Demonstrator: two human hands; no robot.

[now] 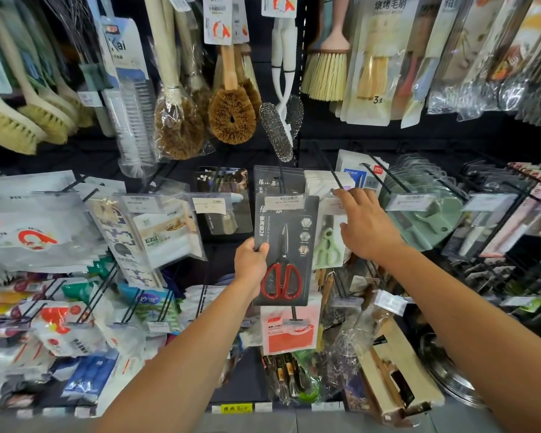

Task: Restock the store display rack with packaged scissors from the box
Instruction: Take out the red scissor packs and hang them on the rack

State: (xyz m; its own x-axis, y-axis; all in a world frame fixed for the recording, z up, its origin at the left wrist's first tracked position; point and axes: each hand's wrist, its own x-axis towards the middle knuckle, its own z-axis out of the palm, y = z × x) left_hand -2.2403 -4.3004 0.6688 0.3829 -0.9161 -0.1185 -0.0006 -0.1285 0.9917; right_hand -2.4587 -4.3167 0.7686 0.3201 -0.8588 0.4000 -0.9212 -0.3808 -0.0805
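Note:
A dark card pack of red-handled scissors is held upright in front of the rack, its top at the price tag of a black hook. My left hand grips the pack's left edge. More of the same dark packs hang further back on that hook. My right hand reaches to the neighbouring hook on the right, fingers spread and index finger touching the hook's tip, holding nothing. The box is not in view.
White packs and a green scissors pack hang to the right, green discs beyond. Brushes hang above. Bagged goods crowd the left hooks. A red-and-white pack hangs below the scissors.

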